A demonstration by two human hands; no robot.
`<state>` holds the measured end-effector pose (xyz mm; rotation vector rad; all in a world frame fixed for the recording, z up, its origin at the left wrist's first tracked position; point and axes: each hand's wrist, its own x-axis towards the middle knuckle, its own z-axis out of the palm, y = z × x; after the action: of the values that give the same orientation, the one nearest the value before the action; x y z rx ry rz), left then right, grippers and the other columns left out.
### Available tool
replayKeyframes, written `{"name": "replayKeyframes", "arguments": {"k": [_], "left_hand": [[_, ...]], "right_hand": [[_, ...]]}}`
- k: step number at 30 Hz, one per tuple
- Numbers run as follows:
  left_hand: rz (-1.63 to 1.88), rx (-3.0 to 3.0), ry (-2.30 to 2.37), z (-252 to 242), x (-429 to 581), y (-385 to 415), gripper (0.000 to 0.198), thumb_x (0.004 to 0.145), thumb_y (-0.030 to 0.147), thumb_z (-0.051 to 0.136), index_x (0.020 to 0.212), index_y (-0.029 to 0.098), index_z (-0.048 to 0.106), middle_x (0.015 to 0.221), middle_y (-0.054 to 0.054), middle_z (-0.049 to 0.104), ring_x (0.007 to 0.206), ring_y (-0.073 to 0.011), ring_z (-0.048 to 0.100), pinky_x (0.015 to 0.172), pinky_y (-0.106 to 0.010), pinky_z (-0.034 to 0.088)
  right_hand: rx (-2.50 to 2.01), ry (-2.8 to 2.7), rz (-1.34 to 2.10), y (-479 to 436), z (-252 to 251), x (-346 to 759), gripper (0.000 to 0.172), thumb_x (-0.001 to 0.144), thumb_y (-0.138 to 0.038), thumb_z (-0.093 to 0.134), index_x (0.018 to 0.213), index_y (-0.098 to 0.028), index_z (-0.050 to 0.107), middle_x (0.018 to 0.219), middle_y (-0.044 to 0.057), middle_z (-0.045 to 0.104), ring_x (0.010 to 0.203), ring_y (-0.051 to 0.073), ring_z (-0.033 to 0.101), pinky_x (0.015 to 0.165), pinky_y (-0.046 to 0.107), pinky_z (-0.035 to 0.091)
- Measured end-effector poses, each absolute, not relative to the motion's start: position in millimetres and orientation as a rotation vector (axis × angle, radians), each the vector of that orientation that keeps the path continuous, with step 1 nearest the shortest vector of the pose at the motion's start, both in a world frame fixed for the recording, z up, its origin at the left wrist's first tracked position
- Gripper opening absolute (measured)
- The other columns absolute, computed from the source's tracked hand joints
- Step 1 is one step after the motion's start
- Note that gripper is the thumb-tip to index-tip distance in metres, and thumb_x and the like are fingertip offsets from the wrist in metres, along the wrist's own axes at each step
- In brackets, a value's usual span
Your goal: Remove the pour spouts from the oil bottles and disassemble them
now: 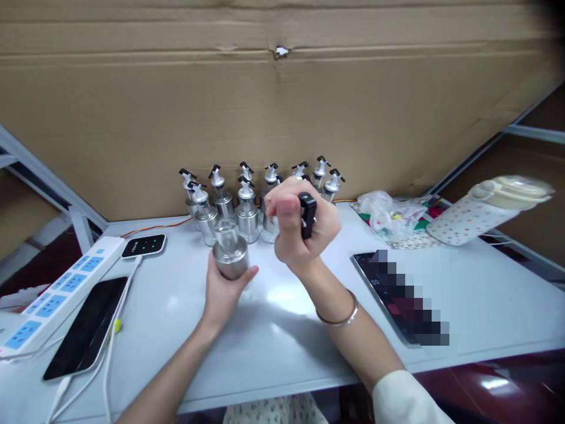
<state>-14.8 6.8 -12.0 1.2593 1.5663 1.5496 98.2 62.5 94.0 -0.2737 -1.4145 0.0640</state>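
Left hand [223, 295] round bottle [231, 258]; right [291, 238], lever [307, 215]

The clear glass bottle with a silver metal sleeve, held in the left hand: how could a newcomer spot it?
On the white, flat-topped table, find the bare left hand in front of the clustered silver-sleeved glass bottles. It holds the clear glass bottle with a silver metal sleeve. Its neck bears no spout, while the neighbours' visible tops carry silver spouts with black levers.
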Motion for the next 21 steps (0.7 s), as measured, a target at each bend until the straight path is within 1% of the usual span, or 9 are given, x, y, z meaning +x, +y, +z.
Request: {"name": "replayKeyframes", "arguments": {"k": [4, 8, 11, 13, 17, 21], "left_hand": [[1.860, 1.247, 1.734, -22, -31, 21, 0.060, 0.065, 0.041, 0.073, 0.110, 0.020, 0.039, 0.113, -0.007, 0.052, 0.105, -0.0209, 0.054, 0.094, -0.032, 0.041], [1.913, 1.167, 1.809, -31, -53, 36, 0.060, 0.072, 0.041, 0.066, 0.114, 0.020, 0.031, 0.125, -0.013, 0.044, 0.116, -0.0224, 0.048, 0.104, -0.037, 0.034], [1.889, 1.173, 1.941, -40, -68, 47, 0.063, 0.074, 0.039, 0.063, 0.120, 0.020, 0.026, 0.135, -0.016, 0.034, 0.126, -0.0241, 0.039, 0.109, -0.038, 0.029], [1.827, 1.182, 2.052, -48, -76, 53, 0.064, 0.075, 0.037, 0.063, 0.123, 0.017, 0.025, 0.137, -0.019, 0.029, 0.131, -0.0266, 0.031, 0.111, -0.040, 0.024], [1.790, 1.186, 2.122, -62, -89, 63, 0.068, 0.073, 0.034, 0.063, 0.125, 0.012, 0.025, 0.134, -0.021, 0.031, 0.129, -0.0298, 0.032, 0.110, -0.044, 0.023], [1.753, 1.178, 2.134, -68, -96, 69, 0.072, 0.074, 0.034, 0.061, 0.128, 0.009, 0.022, 0.137, -0.023, 0.027, 0.132, -0.0311, 0.026, 0.111, -0.045, 0.021]], "right_hand": [[-0.326, -1.384, 0.056, 60, 97, 105, 0.036, 0.094, -0.039, 0.039, 0.063, -0.021, 0.044, 0.054, -0.004, 0.045, 0.047, 0.007, 0.045, 0.046, 0.023, 0.038], [-0.324, -1.371, 0.070, 57, 100, 108, 0.037, 0.093, -0.040, 0.040, 0.063, -0.021, 0.044, 0.054, -0.004, 0.044, 0.048, 0.008, 0.047, 0.047, 0.024, 0.039], [-0.290, -1.393, 0.087, 56, 101, 108, 0.035, 0.093, -0.039, 0.040, 0.064, -0.021, 0.045, 0.054, -0.004, 0.044, 0.050, 0.008, 0.049, 0.048, 0.024, 0.040], [-0.301, -1.414, 0.090, 56, 101, 108, 0.035, 0.094, -0.039, 0.039, 0.065, -0.021, 0.046, 0.055, -0.003, 0.044, 0.051, 0.009, 0.049, 0.048, 0.024, 0.041], [-0.316, -1.429, 0.062, 57, 100, 107, 0.034, 0.094, -0.039, 0.038, 0.066, -0.021, 0.045, 0.056, -0.003, 0.044, 0.051, 0.009, 0.049, 0.049, 0.024, 0.041], [-0.290, -1.429, 0.064, 57, 100, 108, 0.031, 0.094, -0.036, 0.040, 0.068, -0.021, 0.045, 0.055, -0.003, 0.045, 0.051, 0.008, 0.048, 0.049, 0.023, 0.040]]}}
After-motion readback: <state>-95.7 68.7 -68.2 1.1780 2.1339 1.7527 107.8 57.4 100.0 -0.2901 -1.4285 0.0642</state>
